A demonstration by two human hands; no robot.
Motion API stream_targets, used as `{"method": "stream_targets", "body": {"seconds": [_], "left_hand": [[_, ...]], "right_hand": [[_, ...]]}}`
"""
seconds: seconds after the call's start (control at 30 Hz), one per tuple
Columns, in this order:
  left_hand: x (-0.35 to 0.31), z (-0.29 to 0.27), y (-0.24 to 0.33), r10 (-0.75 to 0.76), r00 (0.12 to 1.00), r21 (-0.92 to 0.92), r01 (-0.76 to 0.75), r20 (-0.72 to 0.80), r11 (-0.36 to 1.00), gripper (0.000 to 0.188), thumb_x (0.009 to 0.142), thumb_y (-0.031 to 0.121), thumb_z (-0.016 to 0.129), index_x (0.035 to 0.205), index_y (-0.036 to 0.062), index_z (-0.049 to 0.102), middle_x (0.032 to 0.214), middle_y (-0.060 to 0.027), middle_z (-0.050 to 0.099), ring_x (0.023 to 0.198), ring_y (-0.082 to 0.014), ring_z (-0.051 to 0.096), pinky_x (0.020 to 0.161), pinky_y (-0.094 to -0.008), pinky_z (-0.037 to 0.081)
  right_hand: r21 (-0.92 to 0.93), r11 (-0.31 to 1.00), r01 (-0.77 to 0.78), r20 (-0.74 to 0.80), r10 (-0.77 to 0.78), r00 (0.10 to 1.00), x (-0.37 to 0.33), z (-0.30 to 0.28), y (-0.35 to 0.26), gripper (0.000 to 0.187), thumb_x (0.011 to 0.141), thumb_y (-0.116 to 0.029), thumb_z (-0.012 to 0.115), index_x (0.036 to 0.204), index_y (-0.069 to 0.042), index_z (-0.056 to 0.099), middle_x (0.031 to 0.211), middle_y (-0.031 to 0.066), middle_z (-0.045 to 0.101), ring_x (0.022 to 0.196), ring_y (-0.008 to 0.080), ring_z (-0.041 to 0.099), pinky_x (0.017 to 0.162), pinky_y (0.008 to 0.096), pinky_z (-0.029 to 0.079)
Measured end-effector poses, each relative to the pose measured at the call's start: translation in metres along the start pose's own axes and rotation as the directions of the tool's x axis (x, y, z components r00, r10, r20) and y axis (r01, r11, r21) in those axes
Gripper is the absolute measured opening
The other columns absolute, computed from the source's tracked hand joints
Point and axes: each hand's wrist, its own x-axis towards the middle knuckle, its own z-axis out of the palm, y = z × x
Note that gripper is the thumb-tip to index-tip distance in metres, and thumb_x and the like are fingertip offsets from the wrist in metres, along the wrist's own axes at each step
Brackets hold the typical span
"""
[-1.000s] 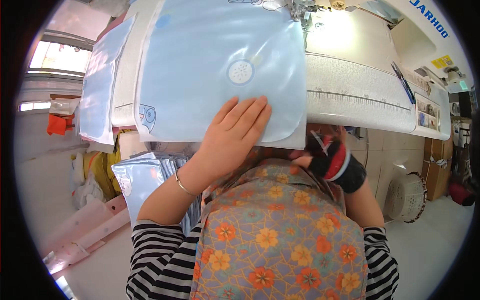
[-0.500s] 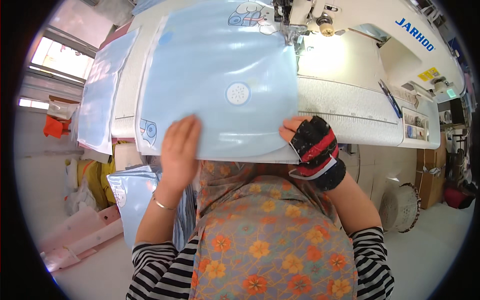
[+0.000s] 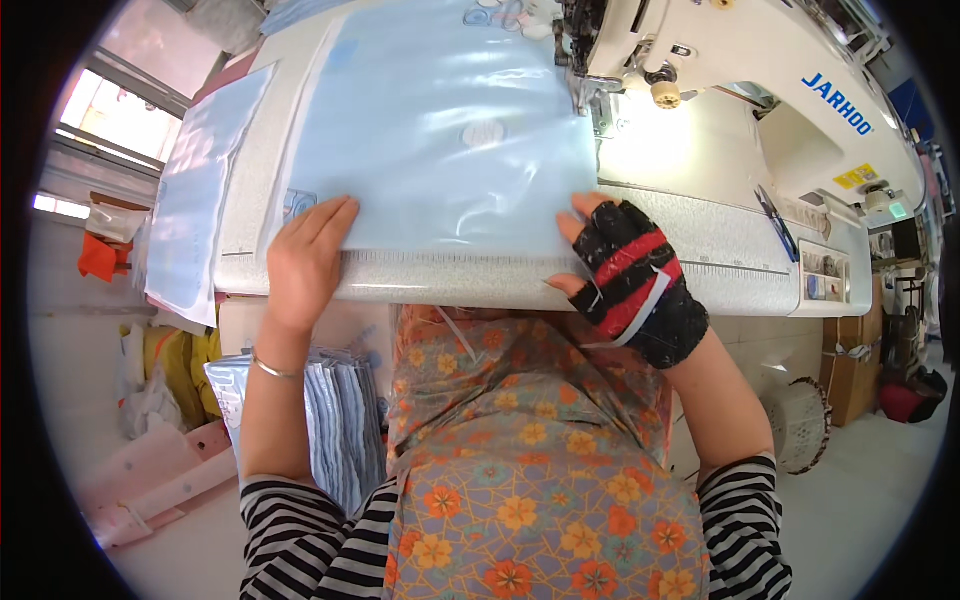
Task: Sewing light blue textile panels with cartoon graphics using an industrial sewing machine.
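"Lying flat, was it, that blue sheet (image 3: 430, 150)?"

"Yes, at twelve o'clock on the desk (image 3: 440, 280), its two o'clock edge at the sewing machine (image 3: 700, 60)"

"And the hands?"

"The left hand (image 3: 308, 260) lay at its seven o'clock corner, fingers straight and together, clasping nothing visible. The right hand (image 3: 635, 275), in a fingerless glove (image 3: 690, 310), touched the four o'clock edge, thumb spread from the fingers, gripping nothing"

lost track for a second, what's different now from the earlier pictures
The blue sheet slid forward, baring the table front. The left hand shifted left to the sheet's near left corner; the right hand came forward to its near right corner. The scissors and stack stayed put.
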Motion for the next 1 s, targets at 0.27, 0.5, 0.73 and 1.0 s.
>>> {"method": "stream_targets", "body": {"seconds": [0.27,0.5,0.73,1.0], "left_hand": [[0.04,0.015,-0.031,0.103,0.994,0.03,-0.104,0.045,0.994,0.039,0.069,-0.005,0.059,0.107,0.0021,0.067,0.106,-0.0096,0.066,0.093,-0.0281,0.065,0.079,-0.0368,0.054],[0.044,0.009,-0.023,0.179,0.974,0.085,-0.191,0.136,0.978,0.037,0.072,0.003,0.059,0.109,0.0003,0.065,0.098,-0.0084,0.064,0.085,-0.0251,0.063,0.073,-0.0348,0.054],[0.026,-0.004,0.011,0.191,0.956,0.159,-0.229,0.222,0.96,0.041,0.071,0.006,0.059,0.112,-0.003,0.06,0.09,-0.0074,0.059,0.076,-0.0214,0.06,0.065,-0.0332,0.052],[0.018,-0.032,0.083,0.278,0.871,0.035,-0.319,0.406,0.947,0.044,0.072,0.013,0.059,0.111,-0.0076,0.059,0.085,-0.0079,0.056,0.074,-0.0211,0.058,0.062,-0.0317,0.049]], "right_hand": [[-0.095,0.993,-0.073,0.029,0.076,0.997,0.031,0.011,0.02,0.061,0.077,-0.032,0.075,0.128,-0.002,0.057,0.134,0.0214,0.052,0.124,0.0382,0.05,0.106,0.0462,0.04],[-0.098,0.989,-0.113,0.062,0.119,0.991,0.039,0.021,0.042,0.067,0.078,-0.036,0.074,0.132,-0.002,0.052,0.14,0.0224,0.047,0.13,0.0384,0.044,0.11,0.0462,0.036],[-0.116,0.987,-0.108,0.062,0.116,0.991,0.043,0.02,0.04,0.068,0.079,-0.037,0.072,0.133,-0.002,0.05,0.142,0.0237,0.044,0.133,0.0398,0.041,0.111,0.0474,0.033],[-0.102,0.989,-0.107,0.027,0.11,0.994,0.042,0.018,0.042,0.052,0.08,-0.02,0.068,0.127,-0.002,0.055,0.136,0.0238,0.05,0.125,0.0405,0.048,0.107,0.0467,0.039]]}}
